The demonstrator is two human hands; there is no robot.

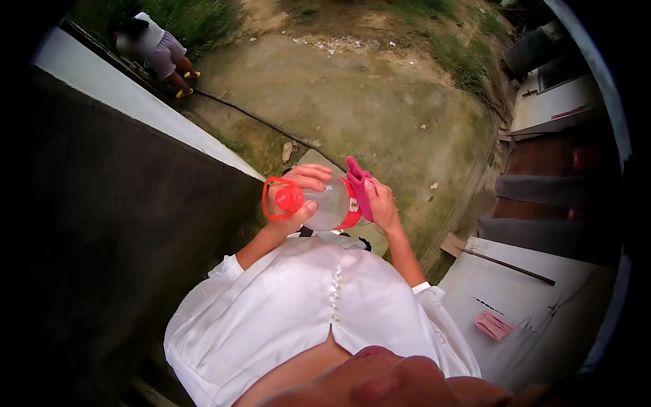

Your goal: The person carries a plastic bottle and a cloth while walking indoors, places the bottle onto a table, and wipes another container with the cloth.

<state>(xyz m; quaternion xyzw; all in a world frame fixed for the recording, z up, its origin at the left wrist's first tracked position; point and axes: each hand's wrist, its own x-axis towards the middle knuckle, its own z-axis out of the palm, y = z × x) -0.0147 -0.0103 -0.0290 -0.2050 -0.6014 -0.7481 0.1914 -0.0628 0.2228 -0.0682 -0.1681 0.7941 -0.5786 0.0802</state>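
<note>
A clear plastic bottle (328,205) with a red cap, a red carry handle (265,198) and a red label lies sideways in front of my white shirt. Around its neck end my left hand (304,187) is wrapped, fingers over the top and thumb below. At the bottle's base, my right hand (382,205) is closed on a pink cloth (358,190), which presses against the bottle's end near the label. The underside of the bottle and part of my right fingers are hidden by the cloth.
A person (159,51) in yellow shoes stands at the upper left by a white-topped wall (156,125). A dark hose (258,122) crosses the concrete ground (380,102). On the right, a long stick (508,265) and a pink packet (494,325) lie on a white surface.
</note>
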